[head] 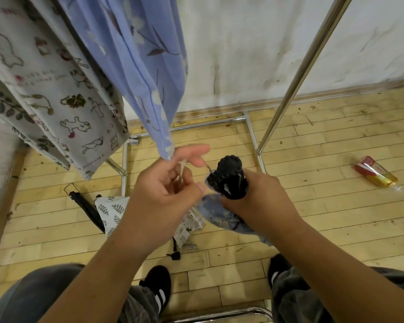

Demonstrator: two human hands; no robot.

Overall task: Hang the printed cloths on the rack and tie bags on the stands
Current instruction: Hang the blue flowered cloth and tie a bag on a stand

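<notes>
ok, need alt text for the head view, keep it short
A person's right hand grips a black stand with a blue bag bunched beneath it, while the left hand pinches a white drawstring. A blue floral cloth and an animal-print cloth hang at left, beside a chrome rack pole.

Both hands at a cord and stand head

Left hand (166,190) pinches a thin white cord (182,166); right hand (254,197) grips a black ribbed plastic stand head (229,176), pale blue printed cloth bag (222,217) bunched beneath it.
</notes>
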